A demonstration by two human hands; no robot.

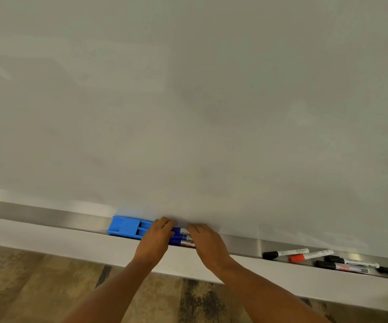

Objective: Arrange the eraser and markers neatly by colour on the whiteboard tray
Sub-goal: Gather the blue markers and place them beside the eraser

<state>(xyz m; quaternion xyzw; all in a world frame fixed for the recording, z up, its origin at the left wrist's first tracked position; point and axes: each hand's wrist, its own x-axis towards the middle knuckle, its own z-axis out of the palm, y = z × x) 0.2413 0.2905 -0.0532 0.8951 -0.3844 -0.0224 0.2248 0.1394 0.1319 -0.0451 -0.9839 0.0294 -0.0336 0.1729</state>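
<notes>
Low in the middle of the frame we have both hands on the blue markers [181,236], just right of the blue eraser [127,227] in the tray [48,217]: left hand [156,238] curled over their caps, right hand [208,243] flat-fingered against their other ends. We should square them flush together before fetching the black markers [342,266] and red marker [310,255] at lower right.

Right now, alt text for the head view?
Two hands, left hand and right hand, rest on blue markers lying beside a blue eraser on the whiteboard tray. Further right lie four black markers and one red marker, unsorted.
</notes>
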